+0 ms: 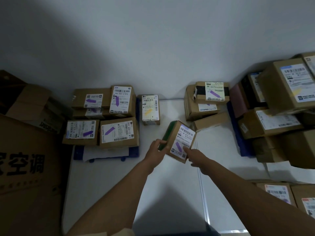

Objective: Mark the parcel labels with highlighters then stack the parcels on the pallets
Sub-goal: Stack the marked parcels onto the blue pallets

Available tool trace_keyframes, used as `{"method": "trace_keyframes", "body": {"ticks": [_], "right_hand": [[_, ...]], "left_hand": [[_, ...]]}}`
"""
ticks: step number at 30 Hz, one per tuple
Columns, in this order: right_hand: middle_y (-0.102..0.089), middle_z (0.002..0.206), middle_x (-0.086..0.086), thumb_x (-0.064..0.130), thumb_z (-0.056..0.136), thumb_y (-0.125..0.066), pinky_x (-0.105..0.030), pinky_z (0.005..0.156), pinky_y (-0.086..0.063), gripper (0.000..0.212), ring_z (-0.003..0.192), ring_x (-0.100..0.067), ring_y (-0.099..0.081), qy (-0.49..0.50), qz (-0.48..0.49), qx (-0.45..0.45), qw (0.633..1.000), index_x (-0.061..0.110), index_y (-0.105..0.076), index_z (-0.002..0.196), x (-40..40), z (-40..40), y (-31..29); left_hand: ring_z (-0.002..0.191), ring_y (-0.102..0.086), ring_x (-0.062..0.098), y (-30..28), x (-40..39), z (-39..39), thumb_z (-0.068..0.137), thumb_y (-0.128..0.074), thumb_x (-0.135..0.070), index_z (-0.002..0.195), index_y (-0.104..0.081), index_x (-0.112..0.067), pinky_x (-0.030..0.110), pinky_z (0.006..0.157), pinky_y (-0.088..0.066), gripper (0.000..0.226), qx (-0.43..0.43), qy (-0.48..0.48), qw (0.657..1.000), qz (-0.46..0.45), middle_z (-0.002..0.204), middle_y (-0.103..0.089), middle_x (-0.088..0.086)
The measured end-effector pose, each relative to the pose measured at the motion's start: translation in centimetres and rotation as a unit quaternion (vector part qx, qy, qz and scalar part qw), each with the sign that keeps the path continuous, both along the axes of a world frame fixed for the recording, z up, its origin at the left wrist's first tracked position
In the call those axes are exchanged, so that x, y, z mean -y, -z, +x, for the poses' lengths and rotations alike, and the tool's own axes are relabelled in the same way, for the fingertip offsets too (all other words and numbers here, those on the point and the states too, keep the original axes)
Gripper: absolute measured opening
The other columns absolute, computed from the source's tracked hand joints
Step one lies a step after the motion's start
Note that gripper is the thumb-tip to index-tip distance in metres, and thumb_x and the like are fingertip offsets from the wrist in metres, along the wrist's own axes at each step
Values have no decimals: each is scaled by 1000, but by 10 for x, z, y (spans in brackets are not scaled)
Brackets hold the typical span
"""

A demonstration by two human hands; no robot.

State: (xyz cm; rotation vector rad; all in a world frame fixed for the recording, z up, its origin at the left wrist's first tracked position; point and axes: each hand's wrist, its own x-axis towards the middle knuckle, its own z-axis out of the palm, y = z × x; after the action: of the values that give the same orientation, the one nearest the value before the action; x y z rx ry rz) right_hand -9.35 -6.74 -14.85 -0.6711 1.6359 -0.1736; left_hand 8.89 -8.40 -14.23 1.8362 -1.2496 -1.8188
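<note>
Both hands, left hand and right hand, grip a small brown cardboard parcel with a purple-marked white label above the pale floor.

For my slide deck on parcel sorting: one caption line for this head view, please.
Both hands, left and right, hold a purple-marked parcel above the floor between two blue pallets stacked with boxes.

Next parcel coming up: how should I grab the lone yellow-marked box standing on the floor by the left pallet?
Take the yellow-marked box by its two long side faces, coming down from above. It stands apart, label up, with floor clear on its right; the purple-marked stack crowds its left.
</note>
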Motion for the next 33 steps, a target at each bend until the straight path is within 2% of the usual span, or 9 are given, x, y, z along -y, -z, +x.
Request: {"method": "trace_keyframes", "body": {"ticks": [4, 6, 9, 12, 16, 22, 26, 30, 33], "right_hand": [[-49, 143, -15, 59, 99, -32, -47, 105, -41, 66, 126, -33, -47, 2, 33, 15, 999, 9, -45, 140, -13, -2, -6], [-43, 149, -14, 63, 97, -32, -50, 110, -36, 71, 136, -35, -40, 27, 52, 36, 998, 12, -36, 147, -18, -5, -6], [-42, 150, -15, 64, 97, -25, -51, 112, -36, 72, 137, -34, -40, 34, 58, 31, 997, 12, -36, 147, -25, -14, -5], [-49, 144, -16, 63, 99, -17, -49, 110, -38, 72, 132, -33, -45, 22, 59, 20, 998, 11, -47, 139, -25, -23, -7], [-54, 137, -16, 65, 98, -14, -48, 107, -39, 76, 129, -35, -47, 36, 37, 23, 998, 11, -53, 135, -22, -29, -14], [-63, 125, -16, 62, 100, -17, -44, 102, -45, 74, 118, -32, -57, 137, -13, 9, 990, 7, -58, 125, -12, -22, -25], [-65, 120, -17, 60, 101, -22, -39, 91, -47, 70, 110, -31, -61, 172, -60, 33, 983, 5, -59, 124, 6, -3, -43], [-62, 125, -18, 55, 103, -23, -39, 95, -46, 69, 116, -32, -58, 157, -90, 58, 982, 2, -58, 129, 33, 30, -74], [-62, 125, -18, 55, 103, -23, -38, 94, -47, 68, 113, -31, -60, 136, -114, 68, 982, 3, -59, 128, 52, 57, -88]], "left_hand": [[104, -56, 11, 3, -10, -13, 98, -57, -36, 114, -51, -24, 29, 88, -48, 21, -51, -13, 998, 22, 116, -57, -3], [100, -57, 13, 4, -9, -19, 95, -63, -33, 114, -50, -24, 26, 81, -52, 25, -34, 1, 999, 17, 118, -53, 0], [103, -61, 24, 11, -8, -22, 80, -79, -34, 131, -41, -30, 23, 71, -57, 64, -1, 42, 997, 65, 129, -41, 7], [111, -62, 29, 19, -14, -16, 64, -89, -39, 148, -25, -32, 28, 76, -60, 106, -43, 40, 984, 169, 138, -46, 10], [108, -60, 13, 5, -27, -12, 89, -70, -36, 138, -48, -11, 19, 81, -56, 59, -101, 55, 972, 207, 118, -61, 0], [102, -61, 18, -29, -33, 8, 91, -68, -37, 126, -55, -16, 30, 94, -55, 43, -102, 35, 984, 144, 120, -62, 7], [92, -64, 18, -54, -38, 46, 84, -75, -33, 130, -57, -12, 28, 84, -55, 54, -190, -71, 971, 129, 123, -65, 10], [74, -62, 14, -78, -38, 86, 87, -65, -28, 117, -64, -11, 26, 75, -56, 35, -238, -210, 943, 97, 95, -66, 7], [82, -62, 16, -86, -34, 121, 92, -60, -30, 126, -61, -13, 27, 70, -56, 38, -264, -299, 915, 64, 109, -62, 9]]}}
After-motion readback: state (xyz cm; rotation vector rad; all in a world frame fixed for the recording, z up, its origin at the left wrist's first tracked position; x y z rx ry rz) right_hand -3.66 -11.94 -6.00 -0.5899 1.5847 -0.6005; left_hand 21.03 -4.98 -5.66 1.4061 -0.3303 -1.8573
